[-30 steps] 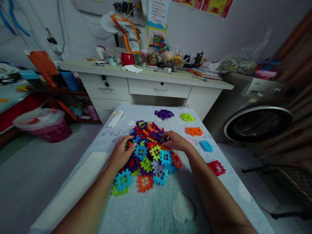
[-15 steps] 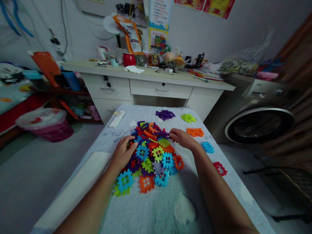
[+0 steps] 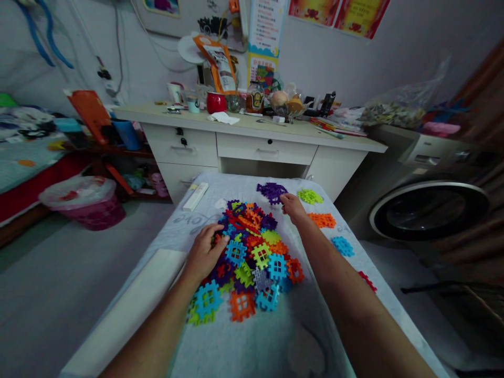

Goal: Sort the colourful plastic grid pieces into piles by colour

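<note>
A heap of mixed plastic interlocking blocks [image 3: 261,255], in blue, green, orange, red and purple, lies mid-table. My left hand [image 3: 205,250] rests on the heap's left side, thumb and fingers apart, gripping nothing. Farther back, my right hand [image 3: 293,207] is closed in a pinch on a purple interlocking block [image 3: 281,198] at the edge of the purple pile [image 3: 270,191]; the fingers partly hide it. Sorted by colour along the right are a green pile [image 3: 310,196], orange blocks [image 3: 322,220], blue blocks [image 3: 342,245] and a red block [image 3: 367,281], the last partly covered by my forearm.
A pale cloth covers the table [image 3: 252,352]. A white box [image 3: 196,197] lies at its back left, a long white piece [image 3: 129,310] along its left edge. Behind stands a cluttered desk [image 3: 244,134]; a washing machine [image 3: 425,178] is at right, a pink bin [image 3: 84,202] at left.
My right hand has moved away from the heap, back to the purple pile, carrying a purple block. My left hand stays on the heap. The camera view has shifted slightly.
</note>
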`<state>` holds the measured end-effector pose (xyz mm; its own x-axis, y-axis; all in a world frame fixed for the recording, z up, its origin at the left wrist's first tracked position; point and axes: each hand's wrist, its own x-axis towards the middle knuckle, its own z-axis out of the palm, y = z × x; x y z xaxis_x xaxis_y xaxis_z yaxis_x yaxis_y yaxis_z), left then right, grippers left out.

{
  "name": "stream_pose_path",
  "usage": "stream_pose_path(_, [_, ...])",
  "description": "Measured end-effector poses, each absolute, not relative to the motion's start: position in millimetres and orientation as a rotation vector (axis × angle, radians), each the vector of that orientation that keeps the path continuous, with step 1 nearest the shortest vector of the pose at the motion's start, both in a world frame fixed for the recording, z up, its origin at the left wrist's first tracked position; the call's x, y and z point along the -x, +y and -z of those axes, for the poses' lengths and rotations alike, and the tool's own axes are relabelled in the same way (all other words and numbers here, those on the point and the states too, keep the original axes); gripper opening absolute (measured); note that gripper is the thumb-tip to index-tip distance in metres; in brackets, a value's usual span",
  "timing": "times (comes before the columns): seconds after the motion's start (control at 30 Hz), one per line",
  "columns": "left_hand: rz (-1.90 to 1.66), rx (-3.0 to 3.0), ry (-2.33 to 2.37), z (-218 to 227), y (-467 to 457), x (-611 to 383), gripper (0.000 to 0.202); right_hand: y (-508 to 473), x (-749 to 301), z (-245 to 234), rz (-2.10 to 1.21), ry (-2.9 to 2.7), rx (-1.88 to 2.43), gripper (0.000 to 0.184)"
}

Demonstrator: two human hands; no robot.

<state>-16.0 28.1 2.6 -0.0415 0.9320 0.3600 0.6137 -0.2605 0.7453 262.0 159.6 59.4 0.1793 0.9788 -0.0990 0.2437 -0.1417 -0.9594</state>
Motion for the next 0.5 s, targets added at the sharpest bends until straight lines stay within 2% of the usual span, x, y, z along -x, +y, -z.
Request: stream_pose_path(0.5, [-1.239, -1.885, 1.633, -5.2, 26.9, 14.3, 0.035, 217.5, -227.8, -56.8, -1.202, -0.948, 1.682, 0.012])
